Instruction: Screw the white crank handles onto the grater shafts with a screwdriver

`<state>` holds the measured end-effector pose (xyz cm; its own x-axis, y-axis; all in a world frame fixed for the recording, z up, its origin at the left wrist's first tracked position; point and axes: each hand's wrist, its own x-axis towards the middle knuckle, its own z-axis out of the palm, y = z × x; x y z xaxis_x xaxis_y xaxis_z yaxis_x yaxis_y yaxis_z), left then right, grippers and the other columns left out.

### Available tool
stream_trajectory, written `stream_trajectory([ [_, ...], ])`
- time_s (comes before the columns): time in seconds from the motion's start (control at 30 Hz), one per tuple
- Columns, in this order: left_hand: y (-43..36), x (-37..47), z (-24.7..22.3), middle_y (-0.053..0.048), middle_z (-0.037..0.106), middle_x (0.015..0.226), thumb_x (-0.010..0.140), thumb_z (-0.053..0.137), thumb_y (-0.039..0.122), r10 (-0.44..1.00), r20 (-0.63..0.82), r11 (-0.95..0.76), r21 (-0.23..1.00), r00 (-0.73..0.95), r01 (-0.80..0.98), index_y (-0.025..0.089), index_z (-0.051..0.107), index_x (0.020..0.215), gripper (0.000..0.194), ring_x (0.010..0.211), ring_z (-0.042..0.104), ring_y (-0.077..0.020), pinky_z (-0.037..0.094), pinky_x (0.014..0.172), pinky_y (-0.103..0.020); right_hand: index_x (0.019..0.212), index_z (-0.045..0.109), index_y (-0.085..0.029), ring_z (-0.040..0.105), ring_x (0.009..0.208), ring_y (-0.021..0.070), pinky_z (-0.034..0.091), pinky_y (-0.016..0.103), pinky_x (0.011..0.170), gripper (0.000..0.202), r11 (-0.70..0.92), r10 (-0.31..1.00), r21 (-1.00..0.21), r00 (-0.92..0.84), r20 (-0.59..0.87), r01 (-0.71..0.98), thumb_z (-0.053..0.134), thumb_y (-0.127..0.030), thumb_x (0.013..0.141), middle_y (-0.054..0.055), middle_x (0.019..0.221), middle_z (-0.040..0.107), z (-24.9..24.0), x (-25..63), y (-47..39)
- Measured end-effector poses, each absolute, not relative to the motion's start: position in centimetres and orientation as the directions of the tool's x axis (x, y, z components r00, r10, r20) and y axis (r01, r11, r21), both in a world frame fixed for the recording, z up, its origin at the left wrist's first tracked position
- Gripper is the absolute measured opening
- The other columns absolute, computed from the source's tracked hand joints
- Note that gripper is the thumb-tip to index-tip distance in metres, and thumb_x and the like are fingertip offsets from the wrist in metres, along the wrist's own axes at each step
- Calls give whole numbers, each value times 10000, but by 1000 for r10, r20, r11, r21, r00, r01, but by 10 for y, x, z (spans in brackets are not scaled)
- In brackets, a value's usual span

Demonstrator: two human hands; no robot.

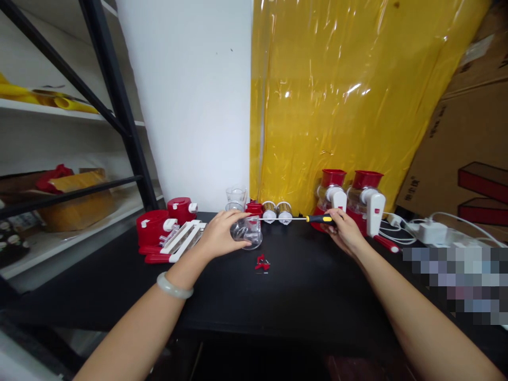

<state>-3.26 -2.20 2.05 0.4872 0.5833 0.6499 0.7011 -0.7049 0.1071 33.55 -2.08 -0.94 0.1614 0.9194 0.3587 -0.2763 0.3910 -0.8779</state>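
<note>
Evidently a lining-up step: left hand [222,233] grips a clear cup [254,237]; right hand [344,231], at its three o'clock, grips a screwdriver [316,218], tip contact unclear; turning needs steady aim.

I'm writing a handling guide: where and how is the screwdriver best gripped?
Probably best by its thick black-and-yellow handle, from the right: the screwdriver is held nearly level, handle in the right hand, slim shaft reaching left to the clear plastic housing.

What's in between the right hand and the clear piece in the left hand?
In the head view, a screwdriver: the right hand holds its handle, and its thin shaft reaches across to the clear piece in the left hand.
</note>
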Motion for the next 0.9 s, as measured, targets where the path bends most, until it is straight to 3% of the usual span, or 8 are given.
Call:
stream_trajectory([
  [0.1,-21,-34,20,-67,602,1240,643,802,463,584,655,-709,124,480,694,295,561,1294,714,1131,558,-287,451,990,-473,745,629,-238,362,438,48,551,283,704,294,372,928,-883,155,340,-286,785,-480,687,-89,463,409,-7,334,-23],
  [0.27,-20,-37,21,-82,613,1235,646,794,485,592,650,-714,148,476,685,279,567,1300,722,1158,549,-289,451,999,-475,766,613,-251,556,659,87,546,270,699,339,337,941,-875,150,303,-347,847,-426,595,-52,733,568,1,329,-29],
  [0.37,-20,-37,22,-82,614,1234,648,794,482,593,649,-715,153,476,682,278,570,1297,716,1161,547,-286,450,1002,-479,790,614,-261,573,706,104,545,287,704,330,312,950,-876,129,284,-368,846,-386,591,-45,778,577,3,329,-31],
  [0.6,-23,-34,23,-81,611,1226,661,785,490,575,637,-739,135,514,660,281,563,1301,709,1148,549,-285,451,992,-483,818,622,-273,576,679,122,541,319,665,324,356,934,-855,169,314,-376,822,-326,569,-46,751,566,3,331,-30],
  [0.7,-24,-32,24,-79,605,1228,665,788,471,578,633,-739,138,515,660,282,555,1306,708,1140,554,-283,458,985,-469,785,608,-254,542,598,105,521,291,604,316,412,910,-842,200,363,-347,793,-461,635,-41,704,567,2,331,-28],
  [0.8,-24,-31,24,-78,606,1226,666,788,463,584,634,-730,137,507,670,283,561,1299,696,1131,559,-287,459,981,-469,763,607,-231,433,445,82,494,270,539,418,404,914,-869,170,369,-284,669,-642,721,-54,511,478,-1,331,-27],
  [0.9,-23,-32,23,-81,606,1227,669,784,469,586,634,-723,127,505,679,277,559,1299,696,1126,561,-291,459,978,-477,753,601,-222,330,366,57,495,258,539,410,374,925,-906,151,349,-198,685,-623,725,-97,399,341,-2,332,-27],
])
